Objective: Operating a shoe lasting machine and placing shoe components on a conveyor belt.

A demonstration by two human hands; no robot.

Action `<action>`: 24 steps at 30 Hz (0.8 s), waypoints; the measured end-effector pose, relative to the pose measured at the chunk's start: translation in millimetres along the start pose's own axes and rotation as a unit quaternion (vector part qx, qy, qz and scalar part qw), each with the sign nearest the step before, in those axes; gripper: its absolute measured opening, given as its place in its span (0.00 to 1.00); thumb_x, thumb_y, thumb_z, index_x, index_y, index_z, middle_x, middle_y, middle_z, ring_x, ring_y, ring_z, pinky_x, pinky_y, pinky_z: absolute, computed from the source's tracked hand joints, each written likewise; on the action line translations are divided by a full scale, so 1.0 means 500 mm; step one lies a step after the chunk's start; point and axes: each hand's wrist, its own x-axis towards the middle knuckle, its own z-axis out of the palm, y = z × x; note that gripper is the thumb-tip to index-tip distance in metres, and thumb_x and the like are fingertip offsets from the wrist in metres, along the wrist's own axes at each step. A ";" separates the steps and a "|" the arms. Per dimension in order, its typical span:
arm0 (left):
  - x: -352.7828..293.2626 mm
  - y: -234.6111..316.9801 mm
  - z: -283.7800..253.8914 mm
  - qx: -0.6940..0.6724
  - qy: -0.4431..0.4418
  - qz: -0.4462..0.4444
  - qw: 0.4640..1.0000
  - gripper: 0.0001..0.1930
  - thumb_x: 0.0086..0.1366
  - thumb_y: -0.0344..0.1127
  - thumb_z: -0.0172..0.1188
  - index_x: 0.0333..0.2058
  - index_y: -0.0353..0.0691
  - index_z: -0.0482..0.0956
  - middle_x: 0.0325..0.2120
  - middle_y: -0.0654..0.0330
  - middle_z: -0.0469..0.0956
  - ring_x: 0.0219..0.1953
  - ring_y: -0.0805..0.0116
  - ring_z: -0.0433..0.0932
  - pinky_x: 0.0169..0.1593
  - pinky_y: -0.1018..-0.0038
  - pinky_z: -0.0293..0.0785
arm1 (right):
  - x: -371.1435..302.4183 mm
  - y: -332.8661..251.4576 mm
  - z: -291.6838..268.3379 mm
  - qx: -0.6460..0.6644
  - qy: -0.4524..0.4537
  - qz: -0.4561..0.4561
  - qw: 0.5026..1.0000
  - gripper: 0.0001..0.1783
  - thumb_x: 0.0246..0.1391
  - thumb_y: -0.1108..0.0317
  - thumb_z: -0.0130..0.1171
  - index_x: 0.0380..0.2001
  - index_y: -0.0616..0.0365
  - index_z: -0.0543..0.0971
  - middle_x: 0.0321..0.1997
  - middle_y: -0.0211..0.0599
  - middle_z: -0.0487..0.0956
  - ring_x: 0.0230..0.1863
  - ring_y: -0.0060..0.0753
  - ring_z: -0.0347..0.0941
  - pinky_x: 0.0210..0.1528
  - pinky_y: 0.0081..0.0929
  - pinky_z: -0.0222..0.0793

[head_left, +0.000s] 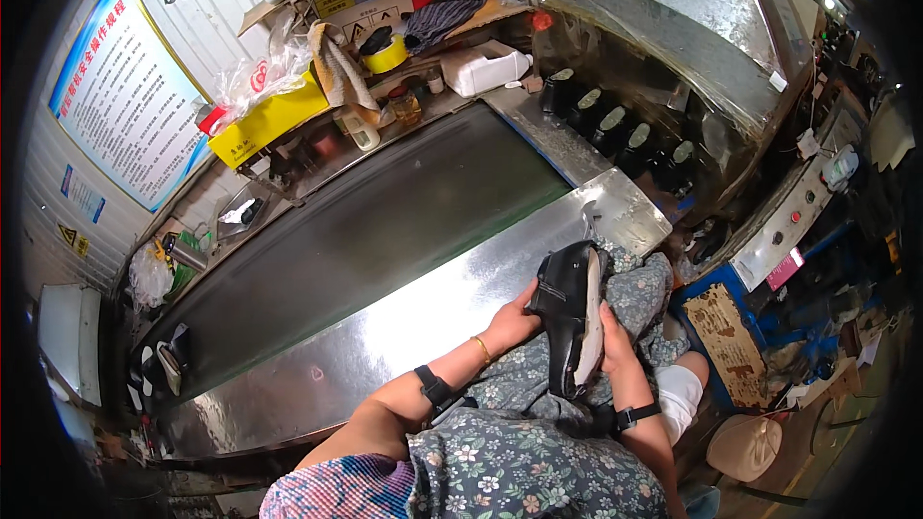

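A black shoe (pixel 563 293) with a pale underside is held over my lap, turned on its side, one end pointing away from me. My left hand (pixel 513 321) grips the black upper from the left, its thumb along the side. Against the pale underside (pixel 590 327) on the right, my right hand (pixel 616 339) is closed with its fingers along the edge. Part of each hand's grip is hidden behind the shoe. Under it lies the flowered apron (pixel 510 457) that I wear.
A bare metal ledge (pixel 385 332) runs beside a dark conveyor belt (pixel 385 231). More shoes (pixel 163 365) sit at the belt's left end. Several black shoe-shaped pieces with pale tops (pixel 612 118) stand under a metal hood. A control panel (pixel 793 221) and round stool (pixel 745 447) are at right.
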 end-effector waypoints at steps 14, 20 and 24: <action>-0.004 -0.007 0.007 -0.311 0.012 -0.071 0.948 0.45 0.56 0.16 0.48 0.70 0.49 0.40 0.36 0.51 0.79 0.31 0.66 0.80 0.35 0.74 0.78 | 0.016 0.005 0.011 -0.068 -0.005 0.008 0.998 0.36 0.67 0.46 0.42 0.69 0.55 0.53 0.69 0.36 0.61 0.67 0.28 0.57 0.67 0.28 0.52; 0.025 -0.005 0.024 -0.331 -0.024 -0.070 0.941 0.47 0.57 0.16 0.47 0.70 0.51 0.36 0.33 0.54 0.78 0.28 0.68 0.78 0.31 0.75 0.77 | 0.002 0.003 -0.005 -0.028 0.028 -0.027 0.999 0.30 0.67 0.46 0.42 0.65 0.50 0.62 0.56 0.30 0.73 0.52 0.24 0.71 0.54 0.29 0.69; 0.026 -0.022 0.027 -0.324 -0.015 -0.061 0.944 0.46 0.58 0.16 0.47 0.70 0.51 0.36 0.31 0.56 0.78 0.27 0.69 0.77 0.32 0.75 0.77 | 0.009 0.004 -0.001 -0.027 0.016 -0.025 0.999 0.30 0.66 0.46 0.43 0.64 0.51 0.62 0.56 0.30 0.73 0.52 0.24 0.71 0.54 0.28 0.69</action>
